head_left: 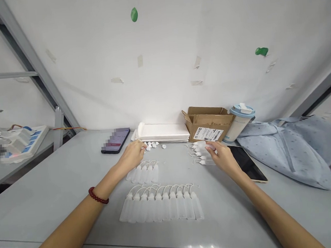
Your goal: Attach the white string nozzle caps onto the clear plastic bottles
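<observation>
On the grey table [59, 193] lie two rows of small translucent squeeze bottles with tethered caps: a long near row [160, 204] and a shorter row [144, 173] behind it. My left hand [132, 155] reaches past the short row, its fingers pinched by several loose white caps [153, 144]. My right hand [222, 156] is closed around one bottle [204, 147] at a small heap of loose bottles [199, 157].
A stack of white trays [163, 132], an open cardboard box [208, 126] and a lidded cup [239, 122] stand along the wall. A phone [115, 140] lies back left, a tablet [247, 163] and blue cloth bag [293, 148] right. A power strip [26, 140] sits far left.
</observation>
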`<act>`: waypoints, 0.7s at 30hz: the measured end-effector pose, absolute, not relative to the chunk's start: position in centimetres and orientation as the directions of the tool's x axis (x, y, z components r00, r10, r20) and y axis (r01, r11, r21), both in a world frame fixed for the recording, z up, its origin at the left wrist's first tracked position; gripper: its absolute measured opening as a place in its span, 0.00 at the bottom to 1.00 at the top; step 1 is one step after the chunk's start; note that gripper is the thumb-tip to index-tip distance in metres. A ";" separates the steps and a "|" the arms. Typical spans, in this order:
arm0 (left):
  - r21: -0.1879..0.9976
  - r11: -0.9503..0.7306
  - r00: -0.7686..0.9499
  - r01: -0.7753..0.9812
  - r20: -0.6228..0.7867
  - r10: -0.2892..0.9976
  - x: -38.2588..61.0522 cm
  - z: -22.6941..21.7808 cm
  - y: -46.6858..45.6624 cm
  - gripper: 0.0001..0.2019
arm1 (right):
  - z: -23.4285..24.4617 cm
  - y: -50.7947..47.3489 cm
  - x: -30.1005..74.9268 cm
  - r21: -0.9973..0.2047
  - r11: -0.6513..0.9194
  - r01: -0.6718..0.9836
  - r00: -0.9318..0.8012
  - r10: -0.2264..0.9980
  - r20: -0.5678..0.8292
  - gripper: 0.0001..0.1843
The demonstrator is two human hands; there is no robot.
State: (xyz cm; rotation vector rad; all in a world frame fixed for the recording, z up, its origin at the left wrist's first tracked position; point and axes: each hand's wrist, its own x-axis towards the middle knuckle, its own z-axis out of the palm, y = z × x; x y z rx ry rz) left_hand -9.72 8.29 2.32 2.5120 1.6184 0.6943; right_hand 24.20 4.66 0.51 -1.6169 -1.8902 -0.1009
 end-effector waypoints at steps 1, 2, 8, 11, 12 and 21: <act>0.289 -0.444 0.350 0.848 0.324 0.879 -9.9 2.1 8.5 0.13 | 0.4 4.7 24.4 -0.319 0.230 0.919 -0.039 0.861 0.508 0.16; 0.281 -0.447 0.358 0.849 0.316 0.879 -10.0 1.9 8.6 0.12 | 0.3 4.8 24.5 -0.299 0.223 0.928 -0.042 0.860 0.508 0.16; 0.263 -0.465 0.395 0.846 0.277 0.876 -10.1 0.8 8.8 0.13 | -0.2 4.7 24.6 -0.210 0.218 0.953 -0.072 0.836 0.545 0.14; 0.266 -0.461 0.394 0.847 0.269 0.879 -10.0 0.7 8.7 0.13 | -0.1 4.5 24.1 -0.196 0.260 0.945 -0.104 0.812 0.575 0.14; 0.269 -0.460 0.392 0.846 0.271 0.879 -10.0 0.8 8.6 0.13 | 0.0 4.3 23.7 -0.191 0.282 0.940 -0.123 0.804 0.582 0.14; 0.360 -0.466 0.357 0.808 0.330 0.874 -7.7 2.6 6.4 0.11 | 2.7 0.5 15.6 -0.469 0.635 0.614 -0.515 0.772 0.372 0.13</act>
